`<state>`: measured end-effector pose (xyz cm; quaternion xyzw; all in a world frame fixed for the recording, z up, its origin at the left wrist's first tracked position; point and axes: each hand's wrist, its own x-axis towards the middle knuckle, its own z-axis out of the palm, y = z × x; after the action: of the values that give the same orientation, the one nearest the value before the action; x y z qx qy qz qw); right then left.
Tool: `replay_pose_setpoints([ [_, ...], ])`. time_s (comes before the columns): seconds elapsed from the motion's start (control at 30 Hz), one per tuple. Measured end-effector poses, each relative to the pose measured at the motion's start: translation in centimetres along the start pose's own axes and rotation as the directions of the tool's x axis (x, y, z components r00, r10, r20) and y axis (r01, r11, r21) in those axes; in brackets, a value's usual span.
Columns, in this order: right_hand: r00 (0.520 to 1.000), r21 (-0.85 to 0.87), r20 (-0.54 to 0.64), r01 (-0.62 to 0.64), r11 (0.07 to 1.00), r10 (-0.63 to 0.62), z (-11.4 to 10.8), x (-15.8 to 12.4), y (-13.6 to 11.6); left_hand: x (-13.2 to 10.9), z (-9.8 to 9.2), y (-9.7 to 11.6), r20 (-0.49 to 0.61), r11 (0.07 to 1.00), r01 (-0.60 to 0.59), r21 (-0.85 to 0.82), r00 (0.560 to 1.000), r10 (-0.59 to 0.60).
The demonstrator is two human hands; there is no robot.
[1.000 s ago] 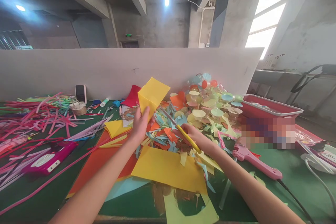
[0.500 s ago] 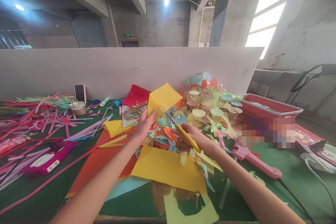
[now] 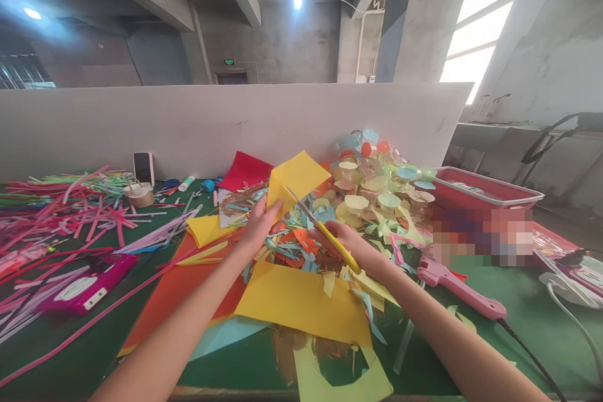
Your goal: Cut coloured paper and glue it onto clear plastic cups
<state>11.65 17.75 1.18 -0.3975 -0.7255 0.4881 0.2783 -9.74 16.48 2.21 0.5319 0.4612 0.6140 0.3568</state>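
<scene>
My left hand [image 3: 259, 224] pinches the lower corner of a folded yellow paper [image 3: 296, 177] and holds it up above the table. My right hand [image 3: 347, 244] grips yellow-handled scissors [image 3: 325, 232]. Their blades point up and left and meet the lower right edge of the yellow paper. Under both hands lies a heap of coloured paper scraps [image 3: 292, 245], and a large yellow sheet [image 3: 301, 301] lies flat in front of it.
A pile of small paper cups [image 3: 377, 185] sits behind the scissors, a red tray [image 3: 485, 191] to the right, a pink glue gun [image 3: 459, 289] near my right forearm. Pink strips [image 3: 61, 213], a magenta device [image 3: 87, 286] and a phone [image 3: 144, 166] lie left. A white board [image 3: 188, 125] backs the table.
My left hand has carried the yellow paper to the right and turned it, bringing its edge to the scissor blades. My right hand has stayed almost in place.
</scene>
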Motion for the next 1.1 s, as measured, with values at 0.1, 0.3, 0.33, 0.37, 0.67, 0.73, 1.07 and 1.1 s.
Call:
replay_pose_setpoints([
  [0.1, 1.0, 0.022, 0.03, -0.006, 1.0, 0.005, 0.2, 0.1, 0.3, 0.0, 0.0, 0.1, 0.001, 1.0, -0.001, 0.006, 1.0, 0.001],
  [0.3, 0.998, 0.037, 0.056, 0.002, 0.999, -0.004, 0.1, -0.6, -0.2, -0.1, 0.0, 0.4, 0.036, 1.0, 0.007, 0.014, 0.999, -0.007],
  [0.33, 0.998, 0.046, 0.064, 0.003, 0.999, -0.006, 0.0, -0.8, -0.4, -0.2, 0.0, 0.4, 0.048, 1.0, 0.013, 0.019, 0.999, -0.014],
  [0.37, 0.997, 0.057, 0.074, 0.003, 0.998, -0.007, 0.0, -0.9, -0.5, -0.2, 0.0, 0.3, 0.06, 1.0, 0.019, 0.024, 0.998, -0.021],
  [0.67, 0.999, 0.099, 0.035, -0.004, 0.995, 0.0, 0.5, 0.3, 0.8, -0.3, -0.1, 0.3, 0.091, 0.999, 0.008, 0.035, 0.996, -0.011],
  [0.73, 0.999, 0.114, 0.037, -0.004, 0.993, 0.0, 0.5, 0.3, 0.8, -0.3, -0.1, 0.4, 0.086, 1.0, 0.004, 0.028, 0.996, -0.006],
  [1.07, 0.999, 0.133, 0.045, 0.021, 0.991, -0.027, 0.5, -0.9, -1.0, -1.2, 1.0, 1.1, 0.179, 0.996, 0.042, 0.074, 0.982, -0.055],
  [1.1, 0.999, 0.136, 0.047, 0.013, 0.991, -0.019, 0.5, -0.7, -0.9, -1.1, 1.0, 1.0, 0.184, 0.996, 0.045, 0.075, 0.981, -0.059],
])
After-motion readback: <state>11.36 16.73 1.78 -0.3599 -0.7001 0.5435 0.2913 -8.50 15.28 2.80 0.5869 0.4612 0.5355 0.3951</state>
